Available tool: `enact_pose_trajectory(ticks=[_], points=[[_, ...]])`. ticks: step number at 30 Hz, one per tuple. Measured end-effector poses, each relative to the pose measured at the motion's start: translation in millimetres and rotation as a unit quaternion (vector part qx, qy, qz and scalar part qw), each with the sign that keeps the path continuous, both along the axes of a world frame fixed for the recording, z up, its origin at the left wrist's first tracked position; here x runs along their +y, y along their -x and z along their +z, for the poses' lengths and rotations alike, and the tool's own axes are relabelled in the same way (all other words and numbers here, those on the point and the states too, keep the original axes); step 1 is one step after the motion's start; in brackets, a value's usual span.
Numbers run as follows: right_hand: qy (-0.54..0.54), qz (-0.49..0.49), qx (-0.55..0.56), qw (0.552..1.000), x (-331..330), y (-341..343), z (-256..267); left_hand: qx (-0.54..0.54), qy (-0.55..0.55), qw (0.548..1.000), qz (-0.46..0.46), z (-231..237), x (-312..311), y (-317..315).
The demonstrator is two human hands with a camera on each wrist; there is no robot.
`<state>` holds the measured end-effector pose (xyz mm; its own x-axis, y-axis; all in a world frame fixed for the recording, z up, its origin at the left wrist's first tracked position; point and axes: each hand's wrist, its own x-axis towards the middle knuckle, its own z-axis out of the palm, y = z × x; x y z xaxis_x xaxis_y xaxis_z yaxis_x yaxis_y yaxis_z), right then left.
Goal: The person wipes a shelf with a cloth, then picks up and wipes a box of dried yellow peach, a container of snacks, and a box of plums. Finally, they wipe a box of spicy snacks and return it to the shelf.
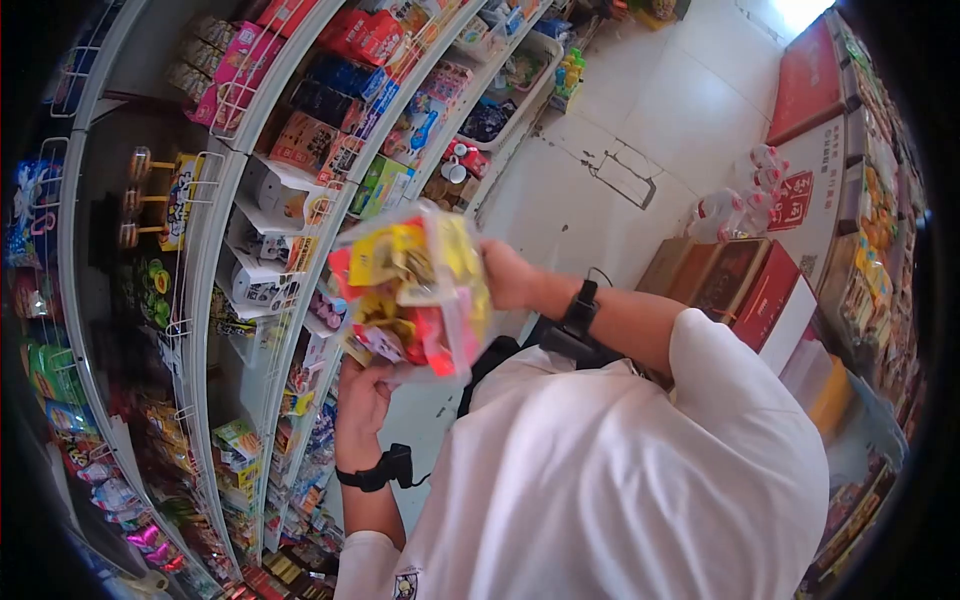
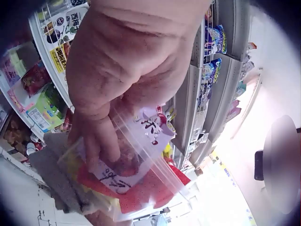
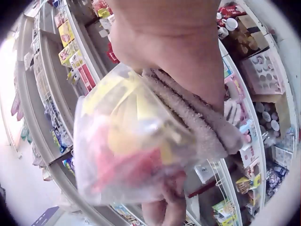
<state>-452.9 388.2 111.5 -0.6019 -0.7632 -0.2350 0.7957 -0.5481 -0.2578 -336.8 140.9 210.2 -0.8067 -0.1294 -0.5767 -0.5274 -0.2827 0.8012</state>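
Note:
A clear plastic box [image 1: 440, 290] of yellow, red and purple packets is held up between both hands, in front of the shelves. My left hand [image 1: 364, 400] grips its lower edge; in the left wrist view, the fingers [image 2: 101, 141] of this hand [image 2: 136, 61] lie over the box [image 2: 150, 155]. At the opposite side, my right hand [image 1: 512, 275] holds the box with a folded grey cloth [image 3: 188, 113] between hand and plastic. In the right wrist view most of this hand's fingers are hidden by the cloth, beside the box [image 3: 127, 141].
Shelves [image 1: 225, 200] of packaged goods run along the left, with wire guards on their fronts. A white basket [image 1: 545, 60] stands at the far end. Cardboard cartons [image 1: 700, 280] and wrapped bottles [image 1: 735, 205] stand at the right, beyond the tiled floor [image 1: 640, 110].

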Motion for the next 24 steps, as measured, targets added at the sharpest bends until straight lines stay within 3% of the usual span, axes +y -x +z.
enact_pose_trajectory(ticks=[1, 2, 4, 5, 7, 8, 9, 10, 11, 12, 14, 19, 21, 22, 24], points=[[-0.091, -0.031, 0.095, 0.991, 1, 11, 4, -0.022, 0.007, 1.0, -0.019, 7, 6, -4], [-0.089, -0.031, 0.097, 0.991, 0, 24, -2, -0.044, 0.014, 0.998, -0.037, 11, 7, -8], [0.126, 0.002, -0.096, 0.987, -4, 50, -19, -0.03, 0.009, 0.999, -0.043, 10, -5, -19], [0.126, 0.008, -0.097, 0.987, 0, 58, -15, -0.043, 0.021, 0.998, -0.045, 11, -12, -23], [0.029, 0.084, 0.045, 0.995, 12, 69, 13, -0.06, 0.037, 0.996, -0.055, 19, -17, -31], [0.03, 0.092, 0.046, 0.994, 8, 69, 24, -0.059, 0.037, 0.996, -0.047, 24, -17, -31], [-0.113, 0.161, 0.23, 0.953, 2, 68, 35, -0.07, 0.033, 0.995, -0.066, 26, -17, -31], [-0.247, 0.219, 0.4, 0.855, -7, 65, 40, -0.083, 0.028, 0.992, -0.086, 27, -18, -35], [-0.274, 0.261, 0.384, 0.842, -22, 67, 31, -0.074, 0.009, 0.993, -0.087, 17, -24, -42], [-0.272, 0.265, 0.384, 0.842, -32, 67, 13, -0.075, 0.009, 0.994, -0.083, 10, -28, -47], [-0.147, 0.266, 0.262, 0.916, -44, 69, -2, -0.071, -0.024, 0.997, -0.009, 0, -38, -51], [-0.271, 0.261, 0.349, 0.859, -11, 34, 26, -0.075, -0.041, 0.994, 0.061, -8, -68, -76], [-0.354, 0.287, 0.333, 0.825, 14, 10, 107, -0.07, -0.043, 0.992, 0.095, -11, -77, -87], [-0.351, 0.294, 0.334, 0.824, 13, 1, 86, -0.071, -0.043, 0.991, 0.102, -10, -79, -90], [-0.257, 0.177, 0.377, 0.872, 5, -16, 30, -0.088, -0.009, 0.996, 0.025, -8, -81, -87]])
